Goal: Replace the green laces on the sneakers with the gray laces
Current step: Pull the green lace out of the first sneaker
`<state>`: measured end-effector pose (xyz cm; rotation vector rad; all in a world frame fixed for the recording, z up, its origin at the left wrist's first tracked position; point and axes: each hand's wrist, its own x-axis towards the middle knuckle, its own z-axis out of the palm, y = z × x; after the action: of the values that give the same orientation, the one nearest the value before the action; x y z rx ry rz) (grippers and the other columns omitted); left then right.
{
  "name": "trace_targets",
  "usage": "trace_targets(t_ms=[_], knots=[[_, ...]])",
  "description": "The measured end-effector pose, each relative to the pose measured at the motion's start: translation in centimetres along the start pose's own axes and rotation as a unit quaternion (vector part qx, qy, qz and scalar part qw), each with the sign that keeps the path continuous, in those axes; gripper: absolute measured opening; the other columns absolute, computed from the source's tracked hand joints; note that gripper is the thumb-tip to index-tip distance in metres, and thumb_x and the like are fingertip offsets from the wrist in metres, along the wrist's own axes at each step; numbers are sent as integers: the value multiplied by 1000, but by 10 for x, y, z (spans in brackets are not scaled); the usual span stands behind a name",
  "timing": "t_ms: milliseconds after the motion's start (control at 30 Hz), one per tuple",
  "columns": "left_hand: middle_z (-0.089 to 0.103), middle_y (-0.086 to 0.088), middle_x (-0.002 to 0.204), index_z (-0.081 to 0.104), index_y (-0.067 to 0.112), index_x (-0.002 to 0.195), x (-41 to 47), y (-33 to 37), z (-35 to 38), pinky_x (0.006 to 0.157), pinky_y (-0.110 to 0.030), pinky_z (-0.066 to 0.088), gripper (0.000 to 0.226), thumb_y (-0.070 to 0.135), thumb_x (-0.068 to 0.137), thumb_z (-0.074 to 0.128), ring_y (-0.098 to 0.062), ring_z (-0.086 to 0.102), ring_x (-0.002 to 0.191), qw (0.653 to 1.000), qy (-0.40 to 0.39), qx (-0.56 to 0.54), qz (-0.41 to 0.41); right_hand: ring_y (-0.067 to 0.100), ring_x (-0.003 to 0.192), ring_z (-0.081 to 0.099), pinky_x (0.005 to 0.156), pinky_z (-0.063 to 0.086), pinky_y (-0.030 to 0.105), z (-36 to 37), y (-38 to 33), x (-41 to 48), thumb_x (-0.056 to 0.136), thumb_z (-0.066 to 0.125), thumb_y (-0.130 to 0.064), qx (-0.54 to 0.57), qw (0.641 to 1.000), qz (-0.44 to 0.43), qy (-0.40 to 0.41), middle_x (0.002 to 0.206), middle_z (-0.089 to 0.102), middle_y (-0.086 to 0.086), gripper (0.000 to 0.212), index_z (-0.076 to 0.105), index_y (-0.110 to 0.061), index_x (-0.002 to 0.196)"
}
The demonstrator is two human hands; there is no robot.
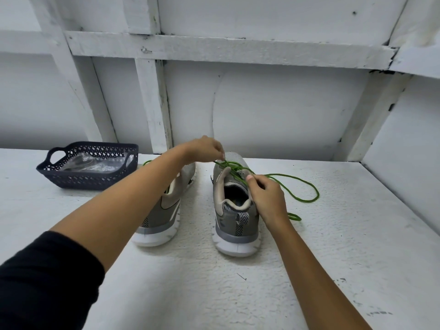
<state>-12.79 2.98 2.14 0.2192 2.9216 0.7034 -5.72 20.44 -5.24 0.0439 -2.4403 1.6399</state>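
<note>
Pinching the green lace (232,166) over the front of the right sneaker (234,225) with curled fingers of the left hand (204,148). Gripping the same lace beside the tongue between thumb and fingers of the right hand (266,198). Letting loose loops trail over the table (238,294) rightward. Working just beside the left sneaker (164,210), with a basket (78,179) holding a packet (90,163) far left.

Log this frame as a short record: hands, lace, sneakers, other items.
left hand: reaches across, pinches green lace over right sneaker toe end
right hand: pinches same lace beside the tongue
green lace: runs across right sneaker's top, loose loop on table
left sneaker: upright, heel toward camera
basket: far left, holds clear packet
gray laces: not identifiable
</note>
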Motion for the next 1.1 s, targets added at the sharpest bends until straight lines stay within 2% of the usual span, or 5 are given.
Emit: trace_targets(t_ms=[233,500,633,800,1100], knots=[[61,-1,95,65,12,91,-14,-6,7,78,-25,37,19,24,96,51,-16,51,97,998,-19,-53,17,13,83,56,62,37,14,-1,-1,-1,94,51,-35,2,1000,2,0,81,63,-5,25,70,-18,96],[54,-16,108,57,4,100,-3,-28,-27,79,-32,38,20,8,92,40,-30,49,100,926,286,-185,-162,11,83,55,61,36,12,0,0,-1,94,51,-35,8,1000,7,-1,85,64,-4,26,69,-17,98],[33,-15,145,49,21,131,-6,-26,-11,110,-45,25,43,10,90,44,-34,22,137,969,230,3,-92,10,81,54,60,35,12,-1,0,-1,94,51,-35,5,1000,4,-4,84,62,-5,25,69,-18,97],[42,2,140,66,37,109,-7,-14,14,111,-53,20,22,37,90,56,-26,26,136,988,40,147,37,7,74,52,58,35,12,-1,-1,-1,94,51,-34,-1,1000,-4,-8,74,59,-9,19,64,-24,83],[62,-3,104,68,7,105,-18,-8,-4,86,-21,35,21,18,93,56,-16,54,103,971,106,-214,-11,5,74,52,59,37,14,-2,0,-2,94,51,-34,3,1000,-11,-9,75,60,-9,20,65,-24,85]])
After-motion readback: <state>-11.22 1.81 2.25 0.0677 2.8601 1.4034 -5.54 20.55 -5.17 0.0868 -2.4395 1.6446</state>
